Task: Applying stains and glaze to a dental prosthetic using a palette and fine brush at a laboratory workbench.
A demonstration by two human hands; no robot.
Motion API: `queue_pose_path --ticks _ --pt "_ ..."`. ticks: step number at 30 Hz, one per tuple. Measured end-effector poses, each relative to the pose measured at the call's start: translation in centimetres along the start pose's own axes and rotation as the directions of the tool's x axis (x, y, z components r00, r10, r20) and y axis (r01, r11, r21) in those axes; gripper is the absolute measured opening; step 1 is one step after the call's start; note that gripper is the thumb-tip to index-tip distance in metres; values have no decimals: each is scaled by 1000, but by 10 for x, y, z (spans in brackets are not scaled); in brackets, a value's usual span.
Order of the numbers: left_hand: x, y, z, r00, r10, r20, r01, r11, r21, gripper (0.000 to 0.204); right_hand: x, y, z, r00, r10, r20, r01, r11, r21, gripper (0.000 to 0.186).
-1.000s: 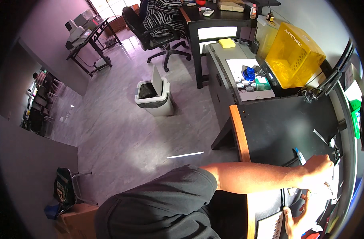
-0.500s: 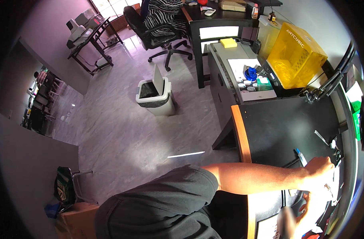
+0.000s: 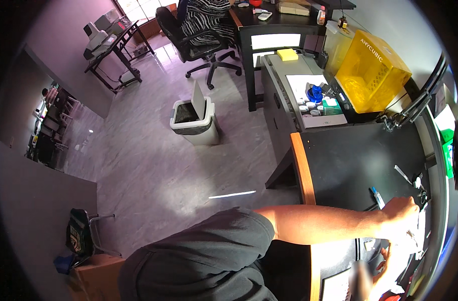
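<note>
My left arm reaches across the black desk (image 3: 359, 160) to its far right side. There my left hand (image 3: 400, 213) is closed, knuckles up, at the top of a glaring white patch (image 3: 407, 246); strong light hides what it grips. Just below, my right hand (image 3: 382, 271) has its fingers curled against the same bright area, partly washed out, so what they hold cannot be made out. A blue-tipped pen (image 3: 378, 198) lies beside my left hand. Close to my right hand is an open notebook or sheet (image 3: 335, 287) with a dark border.
Farther along the desk lie a slim pale tool (image 3: 402, 174) and small dark items. Beyond it stands a grey cabinet (image 3: 279, 100) with a yellow translucent box (image 3: 373, 70) and blue object (image 3: 315, 93). A lidded bin (image 3: 199, 131) and office chair (image 3: 209, 47) stand on the floor.
The whole view has shifted very slightly. Both hands stay in almost the same place and keep the same shape.
</note>
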State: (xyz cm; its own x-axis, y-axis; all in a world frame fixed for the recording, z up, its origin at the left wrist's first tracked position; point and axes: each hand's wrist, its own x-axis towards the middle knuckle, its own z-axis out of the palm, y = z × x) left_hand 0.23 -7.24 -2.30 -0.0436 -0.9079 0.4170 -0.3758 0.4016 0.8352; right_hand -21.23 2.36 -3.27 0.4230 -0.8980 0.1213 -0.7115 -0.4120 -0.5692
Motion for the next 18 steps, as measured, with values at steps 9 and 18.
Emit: queue_pose_path --ticks 9,18 --pt "-3 0 -7 1000 15 10 -15 1000 8 15 0 5 -3 1000 0 2 0 1000 8 109" --pt "-4 16 -9 996 -48 79 61 981 -183 31 -21 18 -17 999 16 -29 -16 1000 1 109"
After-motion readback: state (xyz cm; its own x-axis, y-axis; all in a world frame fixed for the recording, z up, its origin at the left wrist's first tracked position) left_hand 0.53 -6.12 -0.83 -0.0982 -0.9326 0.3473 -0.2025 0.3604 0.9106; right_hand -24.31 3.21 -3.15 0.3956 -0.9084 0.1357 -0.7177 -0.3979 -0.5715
